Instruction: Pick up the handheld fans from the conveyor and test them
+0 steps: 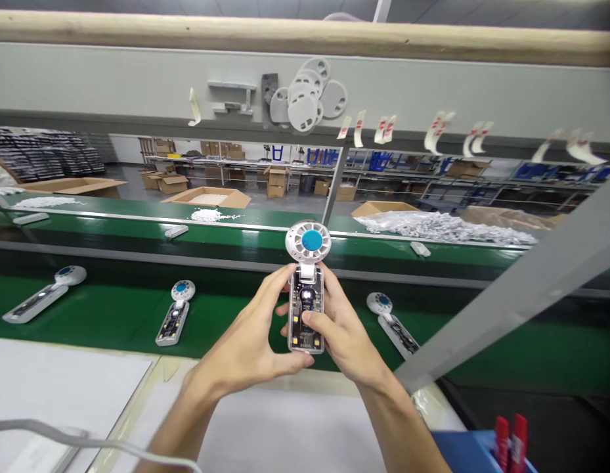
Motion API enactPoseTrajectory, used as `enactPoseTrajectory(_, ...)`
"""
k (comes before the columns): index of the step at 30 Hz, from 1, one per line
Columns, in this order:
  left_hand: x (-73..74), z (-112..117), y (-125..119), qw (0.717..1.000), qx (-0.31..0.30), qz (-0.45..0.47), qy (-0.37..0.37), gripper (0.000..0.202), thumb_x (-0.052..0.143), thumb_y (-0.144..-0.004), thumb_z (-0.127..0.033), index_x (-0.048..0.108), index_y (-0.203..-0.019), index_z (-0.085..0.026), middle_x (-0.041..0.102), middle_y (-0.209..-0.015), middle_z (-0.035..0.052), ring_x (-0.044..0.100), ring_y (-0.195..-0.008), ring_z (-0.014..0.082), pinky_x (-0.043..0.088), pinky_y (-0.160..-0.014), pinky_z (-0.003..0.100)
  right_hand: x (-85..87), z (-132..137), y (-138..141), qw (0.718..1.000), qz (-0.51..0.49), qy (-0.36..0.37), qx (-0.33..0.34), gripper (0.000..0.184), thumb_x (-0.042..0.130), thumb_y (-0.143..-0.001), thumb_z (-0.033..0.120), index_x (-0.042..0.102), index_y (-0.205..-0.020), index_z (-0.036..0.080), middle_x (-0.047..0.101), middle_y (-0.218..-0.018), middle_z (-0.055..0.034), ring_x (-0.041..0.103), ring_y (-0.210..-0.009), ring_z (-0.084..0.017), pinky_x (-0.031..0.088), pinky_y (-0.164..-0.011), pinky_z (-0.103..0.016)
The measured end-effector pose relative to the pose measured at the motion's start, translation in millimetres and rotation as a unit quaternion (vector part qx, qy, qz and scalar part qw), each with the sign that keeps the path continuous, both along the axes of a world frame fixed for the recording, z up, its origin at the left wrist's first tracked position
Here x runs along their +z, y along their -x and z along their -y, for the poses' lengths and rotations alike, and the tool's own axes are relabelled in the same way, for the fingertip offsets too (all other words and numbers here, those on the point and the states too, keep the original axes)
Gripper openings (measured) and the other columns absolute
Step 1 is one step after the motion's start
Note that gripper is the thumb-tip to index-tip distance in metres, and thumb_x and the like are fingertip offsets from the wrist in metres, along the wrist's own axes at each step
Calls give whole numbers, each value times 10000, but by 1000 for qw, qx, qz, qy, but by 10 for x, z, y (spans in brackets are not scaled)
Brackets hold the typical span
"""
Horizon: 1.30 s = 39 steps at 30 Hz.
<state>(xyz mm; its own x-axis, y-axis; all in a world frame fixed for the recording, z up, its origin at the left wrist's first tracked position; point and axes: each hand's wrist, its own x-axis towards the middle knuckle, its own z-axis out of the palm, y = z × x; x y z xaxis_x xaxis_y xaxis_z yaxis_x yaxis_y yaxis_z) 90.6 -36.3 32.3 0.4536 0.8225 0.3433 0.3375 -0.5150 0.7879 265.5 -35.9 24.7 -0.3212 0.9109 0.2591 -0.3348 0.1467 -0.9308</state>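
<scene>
Both my hands hold one handheld fan (pixel 305 335) upright over the near edge of the green conveyor belt. Its round white head has a blue centre, and the handle shows a dark circuit board with small yellow and white parts. My left hand (pixel 255 335) grips the handle from the left, thumb under its bottom end and fingertips near the neck. My right hand (pixel 341 328) wraps the right side, its thumb pressed on the front of the board. Part of the fingers is hidden behind the handle.
Similar fans lie on the green belt (pixel 112 309) to the left and right. A slanted grey post (pixel 511 282) stands on the right, above a blue bin (pixel 462 450) with red markers (pixel 519 440). A pale cable (pixel 88 441) crosses the white worktable (pixel 48 381). Small white parts (pixel 447 226) are heaped behind.
</scene>
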Motion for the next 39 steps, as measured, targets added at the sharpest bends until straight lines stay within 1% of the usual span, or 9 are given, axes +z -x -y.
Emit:
enactPoseTrajectory(6,-16,-8,-24,1000,9,-1,-8,1052,836,-706,-322,189,-1530,-414,310,-1574,10,439,-1345,260,460,-1097,381,49,14,-42,999,46,2,5,858,579,-801,100,192,-1526,348,533,-1334,-75,648,-955,-166,601,-720,-299)
enactPoseTrajectory(9,-27,-10,-30,1000,13,-3,-17,1026,831,-716,-326,203,-1521,-427,308,-1578,20,493,-1295,265,488,-1064,396,30,2,-29,999,32,3,-2,827,582,-827,122,202,-1523,357,518,-1359,-74,633,-1053,-195,607,-742,-313)
enactPoseTrajectory(16,-46,1,-6,995,26,-61,-77,735,796,-764,-363,423,-1397,-396,216,-1632,13,387,-1416,314,443,-1110,458,-20,-12,0,999,18,0,-28,815,576,-861,171,172,-1545,355,546,-1351,-80,670,-922,-188,598,-675,-304)
enactPoseTrajectory(18,-46,5,-7,990,36,-92,-104,692,784,-779,-352,440,-1379,-376,231,-1631,20,392,-1415,307,444,-1105,470,-22,-15,-7,999,26,1,-34,812,566,-872,163,166,-1550,363,508,-1413,-75,668,-937,-181,600,-732,-315)
enactPoseTrajectory(21,-47,15,-21,976,63,-134,-159,718,774,-790,-336,404,-1405,-362,261,-1624,25,410,-1401,298,447,-1095,484,-42,-33,-14,998,43,-15,-45,794,538,-890,146,160,-1554,361,432,-1503,-50,614,-1143,-205,556,-951,-371)
enactPoseTrajectory(24,-55,34,-52,959,93,-171,-207,736,756,-809,-337,370,-1436,-340,290,-1615,38,442,-1369,308,449,-1079,512,-83,-59,-14,993,67,-54,-75,775,513,-896,119,173,-1559,332,368,-1561,-20,453,-1365,-198,421,-1127,-372)
enactPoseTrajectory(27,-66,61,-87,947,110,-197,-229,728,735,-827,-311,357,-1450,-316,306,-1609,51,481,-1327,315,471,-1042,517,-111,-73,-12,988,87,-88,-94,771,491,-899,99,166,-1566,309,311,-1599,2,319,-1459,-162,330,-1188,-331)
enactPoseTrajectory(33,-76,88,-113,958,102,-183,-196,720,700,-856,-278,323,-1467,-322,261,-1628,36,444,-1374,294,467,-1064,479,-105,-68,-12,987,96,-83,-94,775,488,-911,108,138,-1572,309,295,-1606,2,326,-1453,-148,318,-1188,-313)
enactPoseTrajectory(39,-50,88,-121,989,63,-100,-90,665,670,-867,-248,343,-1430,-382,210,-1635,-34,396,-1420,225,466,-1095,361,-80,-32,5,993,81,-35,-82,858,556,-885,140,105,-1574,377,394,-1537,-11,543,-1231,-168,539,-900,-262)
